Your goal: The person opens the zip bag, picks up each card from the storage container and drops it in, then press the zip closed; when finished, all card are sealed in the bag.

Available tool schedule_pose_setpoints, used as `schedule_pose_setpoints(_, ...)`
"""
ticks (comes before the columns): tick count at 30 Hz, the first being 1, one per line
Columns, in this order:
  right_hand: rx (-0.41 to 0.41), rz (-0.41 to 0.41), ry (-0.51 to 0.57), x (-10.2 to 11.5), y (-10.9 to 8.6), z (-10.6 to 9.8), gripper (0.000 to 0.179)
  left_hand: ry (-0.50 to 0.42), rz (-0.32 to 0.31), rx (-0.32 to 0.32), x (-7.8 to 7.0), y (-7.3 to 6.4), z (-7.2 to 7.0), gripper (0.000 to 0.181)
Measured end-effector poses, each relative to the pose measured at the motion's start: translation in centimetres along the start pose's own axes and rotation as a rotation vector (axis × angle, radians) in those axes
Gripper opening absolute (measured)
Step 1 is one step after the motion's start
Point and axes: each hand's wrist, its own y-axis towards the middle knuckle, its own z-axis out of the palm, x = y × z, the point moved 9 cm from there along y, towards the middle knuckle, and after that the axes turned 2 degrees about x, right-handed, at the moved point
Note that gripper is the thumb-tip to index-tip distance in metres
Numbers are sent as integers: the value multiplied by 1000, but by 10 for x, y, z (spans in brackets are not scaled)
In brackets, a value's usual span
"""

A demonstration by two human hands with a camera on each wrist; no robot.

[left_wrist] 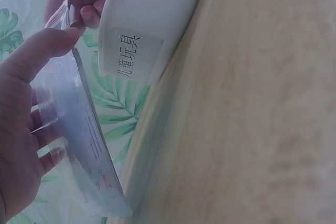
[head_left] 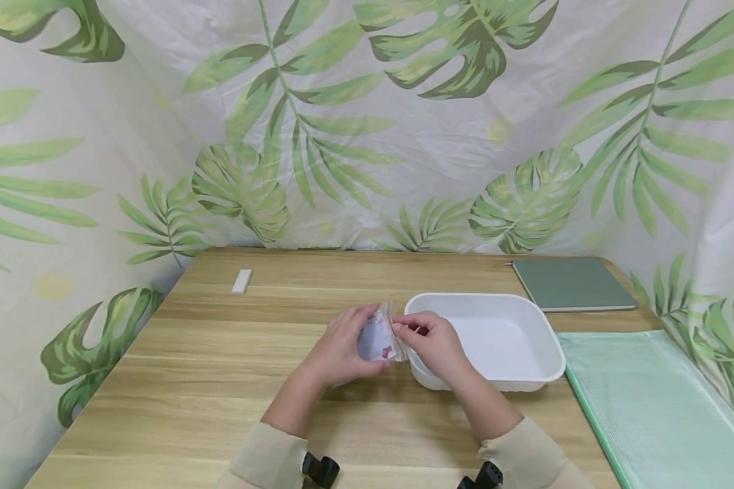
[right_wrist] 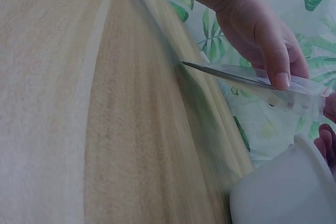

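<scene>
A small clear zip bag [head_left: 376, 338] with flat, pale printed contents is held above the table, just left of a white plastic basin [head_left: 484, 297]. My left hand [head_left: 341, 348] grips the bag, thumb on one face and fingers behind the other, as the left wrist view shows. At the bag's zip edge, the thumb and fingertips of my right hand [head_left: 435, 345] pinch the plastic, over the basin's left rim. The bag's lower end tilts down in the left wrist view, with reddish print showing on the contents [left_wrist: 105, 179].
A white label [left_wrist: 137, 53] with dark characters is on the basin's side. Behind the basin lies a green notebook [head_left: 575, 284]. A pale green mesh zip pouch [head_left: 660, 401] covers the right side, and a small white block [head_left: 241, 281] lies far left on the wooden table [head_left: 177, 380].
</scene>
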Motion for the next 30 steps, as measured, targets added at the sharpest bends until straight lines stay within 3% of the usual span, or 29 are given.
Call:
schedule_pose_setpoints(5,47,-2,12,4,-3,0,21,-4,-50,-45,4,-1,-6,96)
schedule_pose_setpoints(11,115,-40,-54,15,-3,4,17,17,-56,-137,4,-1,-15,95)
schedule_pose_setpoints(18,119,-73,-96,25,5,-4,11,-104,-122,-193,8,-1,-23,99)
schedule_pose_setpoints(22,148,-80,-73,27,12,-8,13,-256,-150,-222,13,-2,-27,79)
schedule_pose_setpoints(26,206,-74,-28,27,18,-9,16,-419,-154,-248,16,0,-34,45)
schedule_pose_setpoints(30,243,-76,-10,28,25,-9,20,-506,-159,-254,22,5,-42,23)
